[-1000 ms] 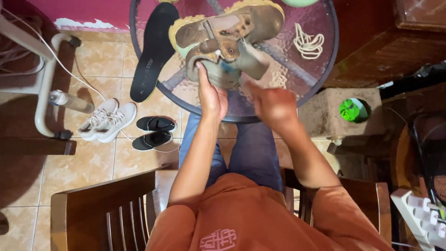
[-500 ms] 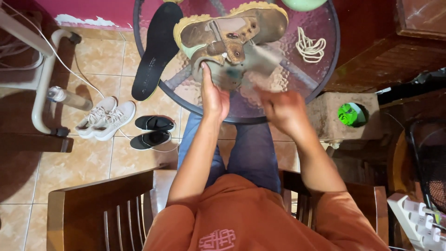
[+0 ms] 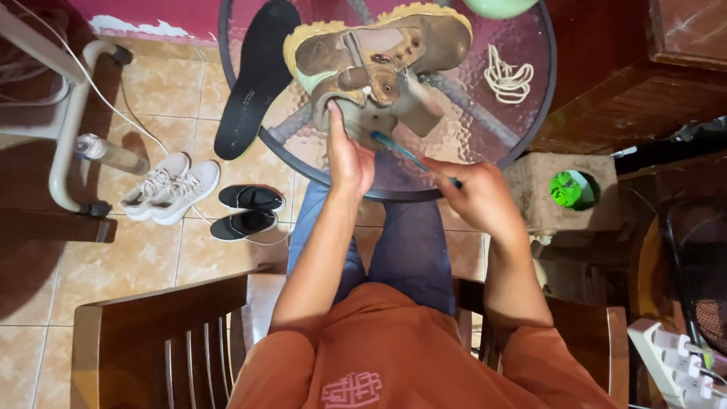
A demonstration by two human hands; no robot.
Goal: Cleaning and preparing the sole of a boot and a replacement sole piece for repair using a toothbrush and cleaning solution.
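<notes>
Brown leather, pretty scuffed, that's what the shoe looked like, sitting at the near edge of the round glass table with its tan sole rim showing. A second shoe of the same kind lay just behind it, touching or overlapping it, more toward the table's middle.

Left hand was wrapped around the near shoe from below, fingers gripping its heel end and steadying it against the table edge. Right hand was closed around a blue toothbrush, handle pinched in the fingers, and the brush head reached up to the lower side of that same shoe, touching it or just about; hard to say for sure from this angle.

Off on the table's right side sat a bundle of cream laces, well apart from the shoes. A black insole hung over the table's left edge. At the far edge a bit of something pale green peeked in, mostly cut off.

Down on the tiled floor left of the table were a pair of white sneakers and, just beside them, a pair of black slippers. A green lid sat on a stone block to the right. The person was seated in a wooden chair, orange shirt, blue jeans.
</notes>
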